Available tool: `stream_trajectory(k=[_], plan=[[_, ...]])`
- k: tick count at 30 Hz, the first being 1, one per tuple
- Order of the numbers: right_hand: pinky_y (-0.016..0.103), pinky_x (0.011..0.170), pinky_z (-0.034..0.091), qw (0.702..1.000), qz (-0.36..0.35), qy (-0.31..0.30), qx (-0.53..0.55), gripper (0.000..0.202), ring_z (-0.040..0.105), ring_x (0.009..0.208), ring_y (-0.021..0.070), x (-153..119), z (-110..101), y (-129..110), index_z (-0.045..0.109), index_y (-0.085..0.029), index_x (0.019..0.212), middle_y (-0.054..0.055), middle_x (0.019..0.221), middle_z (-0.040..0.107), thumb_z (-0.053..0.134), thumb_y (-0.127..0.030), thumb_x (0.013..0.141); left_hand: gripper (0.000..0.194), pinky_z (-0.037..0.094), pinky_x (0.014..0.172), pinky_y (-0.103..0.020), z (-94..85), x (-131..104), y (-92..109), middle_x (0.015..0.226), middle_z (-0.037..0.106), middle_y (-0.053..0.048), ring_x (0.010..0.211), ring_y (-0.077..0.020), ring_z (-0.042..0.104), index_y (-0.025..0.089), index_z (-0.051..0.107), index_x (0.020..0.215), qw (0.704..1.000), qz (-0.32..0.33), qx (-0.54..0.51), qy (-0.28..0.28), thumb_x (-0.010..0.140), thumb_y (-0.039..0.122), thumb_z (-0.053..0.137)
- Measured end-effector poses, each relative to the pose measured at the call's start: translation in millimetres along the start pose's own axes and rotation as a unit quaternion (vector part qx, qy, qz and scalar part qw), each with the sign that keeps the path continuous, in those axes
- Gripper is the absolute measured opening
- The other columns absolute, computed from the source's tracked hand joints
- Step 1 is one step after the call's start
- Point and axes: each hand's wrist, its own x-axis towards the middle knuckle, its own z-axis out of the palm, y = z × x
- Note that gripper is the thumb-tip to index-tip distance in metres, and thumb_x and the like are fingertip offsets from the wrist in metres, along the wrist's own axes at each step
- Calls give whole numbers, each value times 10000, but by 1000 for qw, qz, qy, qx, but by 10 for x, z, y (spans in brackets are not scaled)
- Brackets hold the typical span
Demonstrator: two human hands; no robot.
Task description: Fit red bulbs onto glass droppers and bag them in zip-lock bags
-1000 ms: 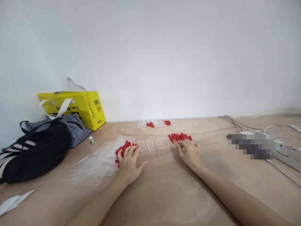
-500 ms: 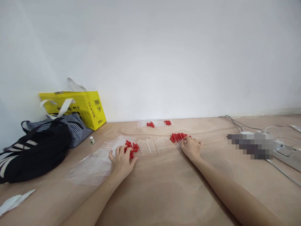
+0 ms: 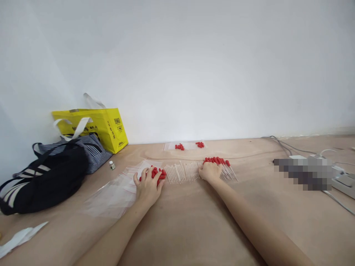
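Note:
My left hand (image 3: 148, 188) rests with its fingers spread over a loose pile of small red caps (image 3: 161, 176), touching some of them. To its right runs a row of thin white cotton swabs (image 3: 180, 173) laid side by side. At the right end of that row is my right hand (image 3: 210, 172), its fingers closed and pointing down; what they grip is hidden. Just beyond it, a group of swabs bears red caps (image 3: 219, 160) on the far ends, their white sticks (image 3: 229, 173) slanting toward me. Clear plastic zip bags (image 3: 113, 194) lie under and left of my left hand.
Near the wall lies a clear bag (image 3: 190, 146) with red-tipped sticks. A yellow bag (image 3: 118, 129), a black bag (image 3: 55, 181) and a small glass bottle (image 3: 112, 165) stand left. White tissue (image 3: 22, 236) lies near left; a power strip (image 3: 344, 184) with cables is right.
My right hand has moved left from the red-capped swabs to the end of the plain swab row, uncovering the capped group. My left hand stays over the red caps. The view has shifted slightly.

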Motion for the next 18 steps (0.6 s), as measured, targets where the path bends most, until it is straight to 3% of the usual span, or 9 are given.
stream_trajectory(k=[5,11,15,18], plan=[[388,747,258,1000,-1,-9,1,287,549,835,264,8,14,-19,658,-115,794,152,837,641,452,-304,729,166,142,908,-557,40,33,42,1142,521,-102,1079,-301,393,237,665,814,1000,14,-12,12,757,260,511],[384,761,231,999,-23,29,8,276,514,879,255,-85,-42,29,628,-134,796,130,873,628,404,-293,777,135,163,906,-544,55,47,55,1048,579,-94,1048,-279,433,203,630,776,999,25,-28,16,754,188,498],[351,731,228,983,-125,116,68,235,504,831,223,-290,9,201,576,-152,772,93,824,613,382,-278,817,110,154,905,-542,25,45,52,1017,601,-81,1028,-279,454,201,614,768,996,48,-62,38,766,181,506],[315,698,243,950,-239,141,143,219,499,734,173,-499,63,387,528,-155,772,59,774,591,333,-218,850,103,244,860,-471,-37,22,106,958,623,-67,957,-256,496,198,596,815,987,81,-127,61,791,199,495]])
